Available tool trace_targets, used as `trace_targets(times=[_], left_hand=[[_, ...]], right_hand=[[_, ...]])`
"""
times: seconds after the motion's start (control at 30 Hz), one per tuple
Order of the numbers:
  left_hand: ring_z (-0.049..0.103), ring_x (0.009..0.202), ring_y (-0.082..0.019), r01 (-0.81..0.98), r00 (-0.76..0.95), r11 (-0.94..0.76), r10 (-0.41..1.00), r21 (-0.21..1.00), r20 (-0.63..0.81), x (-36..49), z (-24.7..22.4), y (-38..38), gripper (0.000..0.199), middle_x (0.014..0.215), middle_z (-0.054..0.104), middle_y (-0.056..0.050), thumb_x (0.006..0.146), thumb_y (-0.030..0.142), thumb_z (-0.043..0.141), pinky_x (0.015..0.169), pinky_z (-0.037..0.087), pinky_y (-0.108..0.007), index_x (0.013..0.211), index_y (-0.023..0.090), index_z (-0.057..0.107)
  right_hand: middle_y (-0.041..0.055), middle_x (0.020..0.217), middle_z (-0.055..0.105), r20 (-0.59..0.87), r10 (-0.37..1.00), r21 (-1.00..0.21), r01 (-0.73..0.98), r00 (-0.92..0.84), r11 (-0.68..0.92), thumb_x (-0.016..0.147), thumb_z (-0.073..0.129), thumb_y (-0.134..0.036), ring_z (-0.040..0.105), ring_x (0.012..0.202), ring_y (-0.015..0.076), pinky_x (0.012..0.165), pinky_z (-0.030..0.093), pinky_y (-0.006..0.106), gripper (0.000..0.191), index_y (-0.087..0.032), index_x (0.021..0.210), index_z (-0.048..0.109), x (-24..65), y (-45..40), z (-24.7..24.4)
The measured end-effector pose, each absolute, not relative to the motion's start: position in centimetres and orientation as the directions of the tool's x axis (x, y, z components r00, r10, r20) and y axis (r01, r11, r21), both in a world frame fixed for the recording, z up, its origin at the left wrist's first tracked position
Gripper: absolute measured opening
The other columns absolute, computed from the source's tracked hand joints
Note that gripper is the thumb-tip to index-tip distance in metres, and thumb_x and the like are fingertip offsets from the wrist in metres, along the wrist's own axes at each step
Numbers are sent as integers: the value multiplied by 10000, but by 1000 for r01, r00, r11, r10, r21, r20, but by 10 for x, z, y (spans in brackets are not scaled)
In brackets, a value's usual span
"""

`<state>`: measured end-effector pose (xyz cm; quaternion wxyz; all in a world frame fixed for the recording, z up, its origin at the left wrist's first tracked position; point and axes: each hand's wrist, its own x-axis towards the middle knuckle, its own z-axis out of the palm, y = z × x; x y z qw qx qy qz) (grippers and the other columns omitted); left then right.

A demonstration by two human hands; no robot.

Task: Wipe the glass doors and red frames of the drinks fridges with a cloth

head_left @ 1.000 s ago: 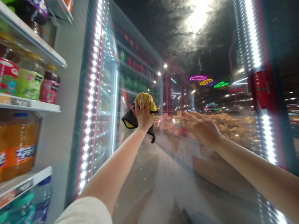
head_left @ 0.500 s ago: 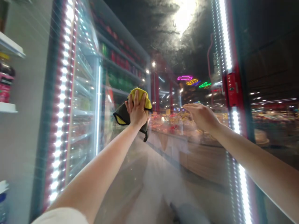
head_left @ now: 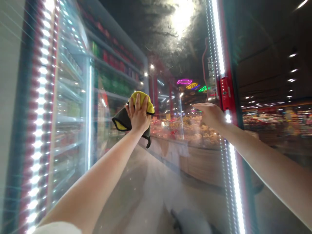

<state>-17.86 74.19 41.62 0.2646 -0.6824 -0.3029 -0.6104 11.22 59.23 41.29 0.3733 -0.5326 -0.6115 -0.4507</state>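
My left hand lies on a yellow and dark grey cleaning cloth, fingers spread over it, holding it flat to the glass door. The cloth's black-edged corners stick out to the left and hang below the hand. To the right, my right hand is raised with its fingers stretched out and holds nothing. It is near the door's right-hand red frame; whether it touches the glass I cannot tell.
Bright LED strips run down the left door edge and along the right frame. Shelves of drinks show at the left, blurred by the glass. Neon signs and lit store displays appear farther off.
The whole view has shifted, so the door and the left hand with the cloth appear farther left. My right hand is now nearer the right-hand red frame. The cloth stays under the left hand.
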Motion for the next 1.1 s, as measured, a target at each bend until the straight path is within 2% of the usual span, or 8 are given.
trace_targets(times=[0.27,0.43,0.53,0.73,0.83,0.9,1.03,1.1], left_hand=[[171,1583,-271,444,687,-727,-98,-523,720,-177,364,736,680,1651,372,50,901,197,542,1294,77,-535,1533,416,419],[95,1586,-373,737,75,-676,114,22,991,-180,416,737,666,1707,236,-38,904,264,537,1266,69,-643,1557,303,414],[84,1587,-370,746,8,-659,148,93,989,-140,465,723,660,1715,208,-25,909,260,531,1267,64,-637,1558,295,414],[147,1581,-326,558,565,-693,-86,-457,820,-80,441,709,656,1684,304,10,908,238,566,1281,79,-584,1544,327,430],[169,1577,-319,459,674,-674,-161,-579,721,-104,412,720,639,1677,322,-13,920,247,565,1282,100,-577,1543,300,434],[174,1578,-309,507,633,-668,-141,-545,762,-126,414,728,646,1678,320,-29,914,223,560,1283,121,-571,1543,299,433],[154,1575,-372,735,193,-663,3,-142,981,-129,456,728,637,1690,287,-39,917,260,552,1251,137,-661,1541,307,434],[153,1572,-388,746,109,-662,23,-66,994,-105,471,719,644,1694,275,-27,916,259,550,1241,129,-684,1545,319,425]], right_hand=[[100,1427,634,869,378,330,943,-320,41,893,452,6,591,1340,254,1092,539,468,515,-182,1309,690,113,592,396],[115,1480,579,855,394,337,939,-337,70,872,471,32,546,1386,271,1106,531,499,544,-180,1331,672,119,594,388],[120,1501,553,863,388,320,944,-324,77,872,487,29,530,1400,282,1119,522,497,533,-178,1324,680,121,598,387],[118,1480,577,836,387,389,918,-388,81,874,468,49,542,1390,254,1090,550,440,533,-178,1304,687,134,598,387],[105,1449,613,829,404,413,911,-386,22,876,462,52,556,1376,249,1086,552,420,529,-173,1298,688,145,592,389],[108,1449,612,832,414,413,910,-368,-22,882,462,44,544,1387,257,1101,539,437,521,-167,1304,683,151,587,393],[113,1522,536,863,400,375,922,-310,-94,906,455,10,479,1439,277,1068,561,448,541,-165,1392,616,153,583,403],[114,1561,486,873,388,365,924,-296,-116,917,443,0,450,1459,278,1064,560,437,564,-162,1442,568,151,582,406]])
